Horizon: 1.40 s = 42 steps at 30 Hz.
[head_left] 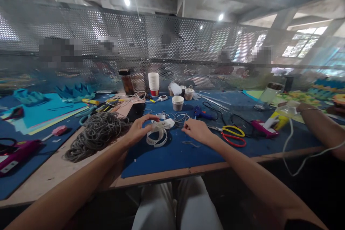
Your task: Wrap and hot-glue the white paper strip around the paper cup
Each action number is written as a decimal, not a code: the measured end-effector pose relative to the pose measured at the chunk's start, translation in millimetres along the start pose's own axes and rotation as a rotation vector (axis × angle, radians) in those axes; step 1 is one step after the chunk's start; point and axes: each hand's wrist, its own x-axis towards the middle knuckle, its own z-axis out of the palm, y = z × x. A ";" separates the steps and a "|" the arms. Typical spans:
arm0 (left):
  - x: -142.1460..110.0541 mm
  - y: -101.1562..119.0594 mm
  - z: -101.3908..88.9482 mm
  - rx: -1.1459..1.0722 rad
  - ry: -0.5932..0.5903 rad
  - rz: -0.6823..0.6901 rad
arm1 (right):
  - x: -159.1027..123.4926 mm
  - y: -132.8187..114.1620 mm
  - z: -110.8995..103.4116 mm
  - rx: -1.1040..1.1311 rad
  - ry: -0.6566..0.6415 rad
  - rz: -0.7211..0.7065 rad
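My left hand [140, 128] is at the middle of the blue mat, thumb and forefinger apart, beside loose loops of white printed ribbon [157, 140]. Its fingertips reach the ribbon's edge; whether they touch it I cannot tell. My right hand [198, 131] is closed with its knuckles up, and anything inside the fingers is hidden. Thin grey cord [182, 116] lies in loops between the hands. Beyond them stands a small paper cup [178, 104] with grey cord around its lower part and a printed white band at the top.
A heap of grey cord [98, 133] lies left, scissors [233, 131] and a blue glue gun [205, 113] right. Stacked paper cups [153, 84] and a dark-lidded jar [126, 82] stand behind. Another person's arm [320, 122] reaches in at right, near a magenta glue gun [264, 129].
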 end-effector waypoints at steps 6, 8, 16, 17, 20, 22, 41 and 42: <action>-1.4 -0.7 1.0 0.018 0.027 0.018 | 21.6 3.3 -0.2 -0.044 -0.175 0.086; -1.3 -0.1 1.2 0.024 0.033 0.022 | 27.1 2.5 -2.9 -0.072 -0.246 0.093; -3.5 6.1 3.7 0.057 0.036 0.039 | 43.6 -13.3 -23.3 -0.161 -0.447 0.104; -3.9 6.1 4.0 0.059 0.040 0.046 | 43.5 -14.0 -27.4 -0.166 -0.461 0.100; -4.2 5.0 4.6 0.072 0.062 0.063 | 37.2 -9.6 -41.9 -0.164 -0.471 0.075; -3.9 4.1 4.8 0.080 0.075 0.071 | 27.4 -2.1 -53.6 -0.157 -0.448 0.061; -13.8 51.5 35.5 -0.015 -0.173 0.254 | -68.3 4.2 -114.7 0.279 -0.124 -0.061; -13.9 51.3 36.4 -0.001 -0.173 0.260 | -67.0 2.7 -111.9 0.290 -0.108 -0.066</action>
